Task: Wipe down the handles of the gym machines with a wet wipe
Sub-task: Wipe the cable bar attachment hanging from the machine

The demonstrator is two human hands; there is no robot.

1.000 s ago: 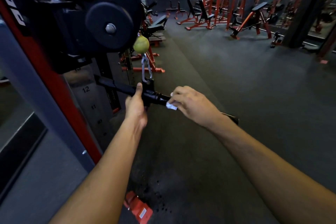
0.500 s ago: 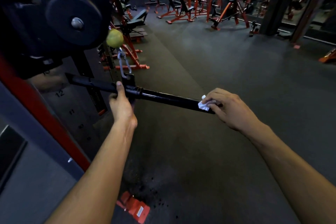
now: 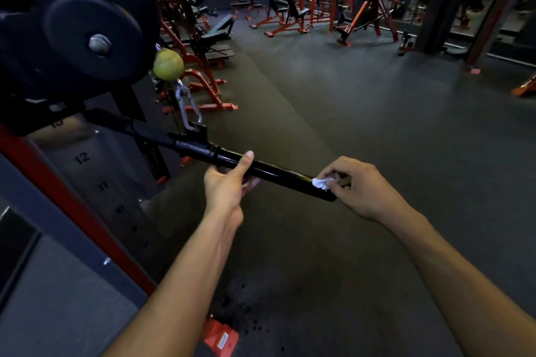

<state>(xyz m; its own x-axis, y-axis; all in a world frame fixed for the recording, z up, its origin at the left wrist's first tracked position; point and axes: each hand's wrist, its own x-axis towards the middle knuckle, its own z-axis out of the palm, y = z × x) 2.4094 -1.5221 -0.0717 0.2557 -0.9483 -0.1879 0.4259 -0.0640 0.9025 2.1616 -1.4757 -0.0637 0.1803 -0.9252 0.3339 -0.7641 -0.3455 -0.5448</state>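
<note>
- Because the bar hangs loose from a single clip, I steady it with my left hand (image 3: 229, 185), fingers curled under the shaft and thumb laid flat along the top, so it cannot swing off while I rub.
- My right hand (image 3: 358, 187) pinches the crumpled wet wipe (image 3: 322, 183) in its fingertips and presses it onto the upper side of the handle bar (image 3: 272, 172), close to its free end; I judge the end is where palms land most, so it needs the pass.
- The two hands sit apart on the shaft, leaving a bare black stretch between them for the wipe to travel.
- Farther along, the bar's middle bracket hooks into a silver carabiner (image 3: 187, 109), which hangs below a yellow-green ball stop (image 3: 168, 63) on the cable.
- Behind that stands the machine's weight stack (image 3: 95, 171) with its numbered plates, framed by a red upright (image 3: 72, 206).
- Across the dark rubber floor (image 3: 377, 124), orange-framed benches (image 3: 368, 11) line the far wall, their handles presumably not yet wiped.
</note>
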